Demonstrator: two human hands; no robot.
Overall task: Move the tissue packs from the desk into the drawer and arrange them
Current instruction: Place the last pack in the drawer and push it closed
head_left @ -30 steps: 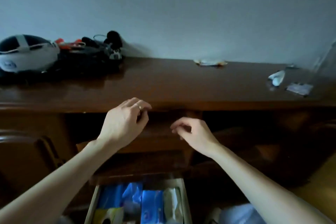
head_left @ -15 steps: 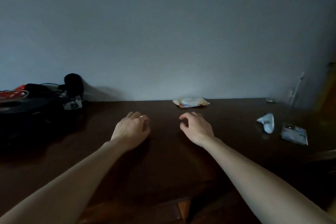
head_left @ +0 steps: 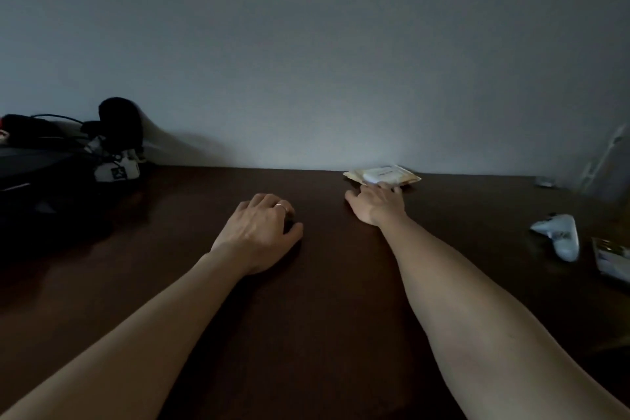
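Note:
A flat yellow-and-white tissue pack (head_left: 383, 174) lies on the dark wooden desk (head_left: 324, 283) against the back wall. My right hand (head_left: 373, 203) is stretched out flat, fingertips touching the pack's near edge, not closed around it. My left hand (head_left: 260, 232) rests palm down on the desk in the middle, fingers loosely curled, a ring on one finger, holding nothing. The drawer is out of view.
Dark gear with cables and a black furry microphone (head_left: 119, 126) fills the desk's far left. A white crumpled object (head_left: 559, 237) and a silvery packet (head_left: 612, 257) lie at the right edge. Something clear stands at the far right (head_left: 603, 167).
The view rose from the open drawer to the desktop. Both hands moved up onto the desk; my right hand reached forward until it touched the tissue pack.

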